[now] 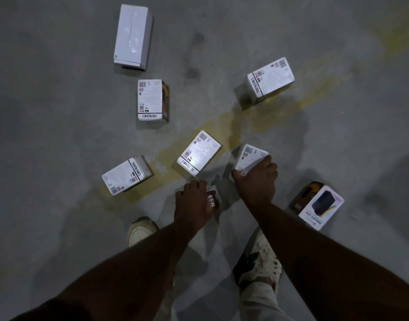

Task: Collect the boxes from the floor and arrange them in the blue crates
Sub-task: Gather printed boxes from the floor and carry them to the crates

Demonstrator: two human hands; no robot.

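**Both hands on boxes at floor level**

The left hand (192,205) gripped a box marked 65W (213,200); the right hand (259,179) grasped a white Portronics box (248,156). 6 more boxes lay scattered on the concrete floor (60,135), including a Halley 20K box (319,206).

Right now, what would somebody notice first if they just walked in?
Probably the two hands reaching down in the middle: the left hand grips a box marked 65W, the right hand another box. White boxes lie scattered around them, the big plain one farthest away.
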